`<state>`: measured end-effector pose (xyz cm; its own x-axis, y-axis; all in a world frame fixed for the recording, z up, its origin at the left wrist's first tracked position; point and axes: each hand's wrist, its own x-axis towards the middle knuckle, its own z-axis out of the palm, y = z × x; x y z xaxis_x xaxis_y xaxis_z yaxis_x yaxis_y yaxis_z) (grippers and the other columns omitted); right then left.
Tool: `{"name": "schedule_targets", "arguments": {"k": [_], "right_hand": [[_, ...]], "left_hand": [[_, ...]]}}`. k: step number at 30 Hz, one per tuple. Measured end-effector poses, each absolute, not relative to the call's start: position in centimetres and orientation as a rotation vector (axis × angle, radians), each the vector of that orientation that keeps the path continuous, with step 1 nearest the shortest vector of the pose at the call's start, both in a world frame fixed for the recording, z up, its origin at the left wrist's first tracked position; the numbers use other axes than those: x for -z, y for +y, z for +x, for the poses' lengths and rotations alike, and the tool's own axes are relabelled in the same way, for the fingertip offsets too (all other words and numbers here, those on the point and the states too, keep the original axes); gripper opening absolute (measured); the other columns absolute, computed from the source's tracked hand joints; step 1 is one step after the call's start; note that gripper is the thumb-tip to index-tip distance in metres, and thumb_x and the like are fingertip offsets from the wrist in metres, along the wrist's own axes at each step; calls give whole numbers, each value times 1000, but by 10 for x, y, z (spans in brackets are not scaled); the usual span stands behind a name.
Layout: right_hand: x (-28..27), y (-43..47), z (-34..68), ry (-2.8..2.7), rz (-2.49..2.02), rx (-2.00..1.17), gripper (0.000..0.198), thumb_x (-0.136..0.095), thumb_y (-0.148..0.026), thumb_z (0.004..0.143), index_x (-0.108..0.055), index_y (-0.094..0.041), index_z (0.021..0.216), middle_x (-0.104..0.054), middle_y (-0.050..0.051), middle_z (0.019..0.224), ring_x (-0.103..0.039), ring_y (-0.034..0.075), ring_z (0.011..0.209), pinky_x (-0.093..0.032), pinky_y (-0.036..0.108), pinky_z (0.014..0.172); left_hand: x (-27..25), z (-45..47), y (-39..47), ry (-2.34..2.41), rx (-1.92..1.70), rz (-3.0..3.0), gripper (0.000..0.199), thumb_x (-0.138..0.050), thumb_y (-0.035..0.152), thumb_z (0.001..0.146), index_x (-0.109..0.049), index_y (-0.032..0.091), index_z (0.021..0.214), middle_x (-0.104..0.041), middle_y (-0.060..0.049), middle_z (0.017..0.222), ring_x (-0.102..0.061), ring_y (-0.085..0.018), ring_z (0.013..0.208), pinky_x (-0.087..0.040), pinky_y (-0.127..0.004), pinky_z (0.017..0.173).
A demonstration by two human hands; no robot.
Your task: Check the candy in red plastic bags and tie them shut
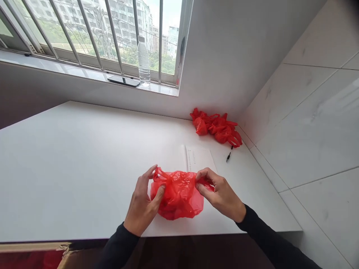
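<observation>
A thin, crinkled red plastic bag (179,198) lies near the front edge of the white table, partly see-through at its lower right. Around its left side curls my left hand (146,198), with the thumb pressed on the plastic and the fingers behind a bunched handle loop. My right hand (220,190) pinches the upper right part of the bag between thumb and fingertips. Whatever may be inside the bag cannot be made out. Just behind it, an open notebook (200,157) with written lines is partly covered by the bag.
Several crumpled red plastic bags (218,129) lie in the back right corner, near a black pen (229,154). On the windowsill are a clear water bottle (143,61) and a phone (123,80). A cardboard box (66,252) with red contents stands below the front left edge.
</observation>
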<state>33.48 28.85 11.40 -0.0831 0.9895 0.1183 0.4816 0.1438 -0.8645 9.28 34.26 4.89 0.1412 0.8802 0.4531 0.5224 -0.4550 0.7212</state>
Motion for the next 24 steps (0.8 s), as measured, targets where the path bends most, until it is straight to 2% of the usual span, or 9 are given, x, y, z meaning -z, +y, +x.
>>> {"name": "schedule_targets", "arguments": {"k": [4,6,11,14,17,19,21,22,24], "right_hand": [[-109,270,351,-1632,-1545,-884,24,-56,-26,96,-51,-28,119,-64,-3,92,-59,15,79,-50,32,77],[-108,264,357,-1638,-1593,-852,27,-56,-31,97,-52,-29,124,-65,0,100,-62,17,86,-51,35,83],[-109,249,352,-1771,-1536,-502,28,-53,-32,99,-55,-29,127,-60,6,129,-55,23,122,-47,45,103],[-105,245,343,-1949,-1449,-359,20,-59,-29,98,-61,-28,117,-66,4,113,-60,22,109,-37,54,114],[-100,244,348,-2015,-1387,-282,6,-58,-21,97,-62,-24,99,-67,-1,92,-63,17,87,-28,58,120],[-99,239,360,-1939,-1435,-250,8,-55,-21,98,-60,-24,93,-65,-1,85,-62,17,81,-33,58,117],[-101,231,373,-1807,-1565,-299,9,-53,-27,99,-59,-25,93,-65,2,88,-62,20,85,-49,52,101],[-103,228,378,-1745,-1629,-362,9,-52,-29,99,-59,-25,97,-66,4,96,-62,22,90,-55,45,87],[-106,222,379,-1661,-1688,-493,18,-52,-32,97,-58,-27,114,-65,7,114,-62,25,103,-56,36,67]], "left_hand": [[-60,94,317,1318,-1148,1902,26,-57,43,96,-66,29,116,-70,-1,104,-67,-19,99,-55,-33,89],[-67,92,309,1329,-1153,1839,23,-55,46,97,-66,29,107,-70,-1,102,-66,-18,99,-54,-33,91],[-83,103,292,1287,-1023,1779,49,-60,48,94,-47,34,138,-69,-1,111,-68,-18,98,-58,-30,79],[-85,115,286,1206,-917,1835,30,-64,48,89,-66,30,114,-69,-2,108,-68,-19,93,-57,-30,75],[-81,112,288,1273,-969,1845,22,-63,47,88,-69,26,86,-68,-2,97,-64,-22,95,-54,-34,80],[-78,100,291,1433,-1050,1767,27,-58,49,90,-67,24,85,-68,-3,92,-63,-24,93,-52,-37,82],[-78,88,292,1589,-1101,1665,32,-54,54,92,-66,23,90,-70,-5,95,-64,-26,97,-51,-41,84],[-79,84,290,1629,-1105,1629,34,-54,56,92,-67,24,97,-71,-5,103,-64,-28,103,-51,-42,85],[-85,86,285,1604,-1083,1662,40,-57,56,90,-64,29,119,-68,-5,125,-59,-29,119,-50,-43,92]]}}
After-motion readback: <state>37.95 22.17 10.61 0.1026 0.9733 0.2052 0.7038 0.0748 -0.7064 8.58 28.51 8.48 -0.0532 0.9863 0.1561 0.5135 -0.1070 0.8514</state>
